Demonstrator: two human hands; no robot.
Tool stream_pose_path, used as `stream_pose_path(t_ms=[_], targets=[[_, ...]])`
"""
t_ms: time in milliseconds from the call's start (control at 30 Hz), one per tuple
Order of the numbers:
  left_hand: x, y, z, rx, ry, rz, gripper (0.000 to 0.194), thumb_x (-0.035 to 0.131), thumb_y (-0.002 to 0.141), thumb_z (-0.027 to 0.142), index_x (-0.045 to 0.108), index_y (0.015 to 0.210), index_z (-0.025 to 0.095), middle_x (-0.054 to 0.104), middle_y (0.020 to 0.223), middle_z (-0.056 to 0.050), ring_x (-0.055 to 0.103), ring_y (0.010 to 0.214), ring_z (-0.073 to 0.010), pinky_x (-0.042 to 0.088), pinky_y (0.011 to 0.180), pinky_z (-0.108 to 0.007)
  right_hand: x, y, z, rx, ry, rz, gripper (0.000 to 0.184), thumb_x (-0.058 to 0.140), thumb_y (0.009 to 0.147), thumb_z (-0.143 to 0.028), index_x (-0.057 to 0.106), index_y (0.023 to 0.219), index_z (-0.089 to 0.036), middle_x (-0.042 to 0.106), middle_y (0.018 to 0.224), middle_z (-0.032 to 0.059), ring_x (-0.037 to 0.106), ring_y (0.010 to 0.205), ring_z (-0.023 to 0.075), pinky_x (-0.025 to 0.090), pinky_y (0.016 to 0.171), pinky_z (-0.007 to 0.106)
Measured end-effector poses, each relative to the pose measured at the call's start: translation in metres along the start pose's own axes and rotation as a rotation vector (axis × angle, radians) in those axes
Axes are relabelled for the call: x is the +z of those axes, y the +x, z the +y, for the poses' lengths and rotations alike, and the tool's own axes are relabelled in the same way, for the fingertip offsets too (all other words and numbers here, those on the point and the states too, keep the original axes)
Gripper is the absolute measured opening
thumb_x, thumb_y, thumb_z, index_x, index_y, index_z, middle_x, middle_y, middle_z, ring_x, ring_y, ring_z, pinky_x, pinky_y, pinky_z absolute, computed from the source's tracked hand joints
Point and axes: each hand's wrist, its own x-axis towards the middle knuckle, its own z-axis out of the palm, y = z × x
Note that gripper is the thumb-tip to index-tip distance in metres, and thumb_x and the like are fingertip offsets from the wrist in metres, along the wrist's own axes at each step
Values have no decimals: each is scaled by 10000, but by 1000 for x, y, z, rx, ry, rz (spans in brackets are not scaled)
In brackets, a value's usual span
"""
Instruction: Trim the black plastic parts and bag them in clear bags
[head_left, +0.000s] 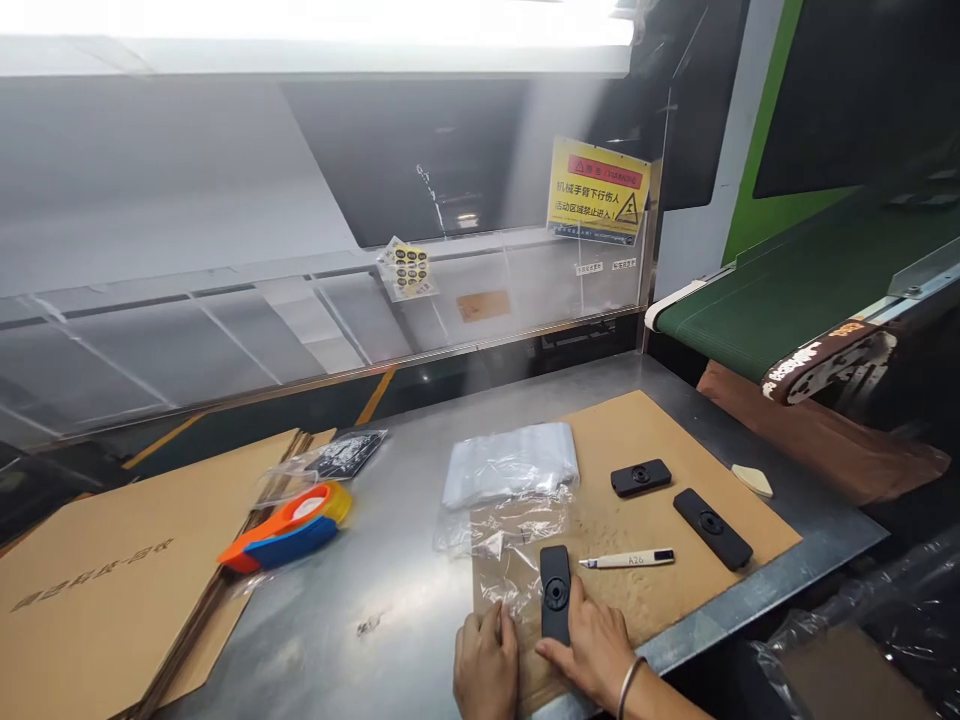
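Right hand point(596, 650) and left hand point(486, 665) at the black part point(556, 590), near edge of the work surface

Your right hand holds the black part between thumb and index finger, the thumb at its near end and the index finger along its right side. You have it at the near side of the metal table point(315, 640), over the brown cardboard sheet point(667, 430). The part is oblong, matte black, with rounded corners and a round, ringed recess about its middle; its long side points away from you.

Your left hand is apart from the right, to the left of the part, back upward, fingers curled and thumb beside the index fingertip at the clear film point(510, 565). Whether it grips the film cannot be told. Your right wrist, wearing a bangle point(630, 686), comes in from the lower right.

The underside of the part is out of sight, and your thumb obscures its near end. Your left wrist is cut off by the lower frame edge. Glare blurs the film's folds. The marker point(630, 559) reads "A26"; finer print is illegible.
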Motion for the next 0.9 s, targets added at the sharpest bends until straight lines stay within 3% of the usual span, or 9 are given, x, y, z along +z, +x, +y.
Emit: stream_pose_path(t_ms=[67, 133, 300, 433, 567, 700, 800, 900], targets=[[-3, 0, 1, -33, 8, -20, 290, 400, 830, 283, 668, 879, 183, 612, 737, -64, 574, 752, -216, 442, 698, -311, -1, 0, -3, 7, 14, -23, 739, 628, 683, -406, 401, 1241, 21, 656, 872, 246, 623, 814, 380, 436, 682, 431], [-6, 2, 2, -62, 5, -45, 281, 400, 837, 274, 662, 884, 186, 629, 753, -61, 586, 759, -209, 442, 691, -299, -2, 1, -5, 14, 40, -42, 716, 622, 668, -362, 407, 1234, 21, 658, 866, 245, 625, 805, 378, 438, 678, 427], [-12, 6, 9, -131, -27, -118, 297, 387, 849, 247, 625, 1010, 171, 678, 908, -84, 614, 827, -215, 445, 696, -298, -14, -2, 5, 36, 164, -79, 372, 534, 682, -301, 557, 993, -98, 658, 865, 197, 621, 820, 346, 434, 705, 418], [-16, 9, 18, -190, -55, -180, 305, 397, 845, 250, 632, 1024, 175, 693, 886, -107, 637, 797, -251, 441, 640, -315, -30, -14, 25, -4, 384, -165, 229, 476, 694, -286, 535, 880, -166, 652, 832, 105, 613, 788, 253, 451, 702, 347], [-19, 13, 24, -212, -117, -256, 300, 418, 834, 295, 660, 985, 200, 701, 748, -103, 642, 679, -275, 411, 554, -321, -38, -28, 40, -85, 683, -345, 326, 466, 705, -396, 505, 963, -200, 620, 796, 16, 593, 676, 164, 468, 548, 232], [-21, 16, 22, -161, -270, -337, 301, 424, 832, 331, 672, 953, 210, 702, 709, -61, 639, 651, -215, 423, 557, -277, -29, -32, 48, -47, 979, -484, 457, 513, 662, -515, 504, 974, -180, 549, 732, -7, 541, 551, 122, 451, 461, 210], [-23, 14, 20, -100, -380, -387, 322, 419, 834, 357, 668, 962, 198, 702, 718, -35, 625, 630, -169, 447, 596, -248, -22, -27, 54, -8, 937, -434, 432, 475, 707, -511, 512, 953, -158, 510, 656, -26, 492, 463, 95, 411, 409, 194], [-23, 8, 21, -73, -415, -394, 337, 396, 841, 342, 651, 1003, 192, 707, 823, -44, 635, 710, -170, 464, 658, -252, -22, -24, 56, -9, 822, -322, 368, 519, 724, -424, 534, 976, -156, 582, 755, 13, 563, 613, 141, 469, 549, 241]])
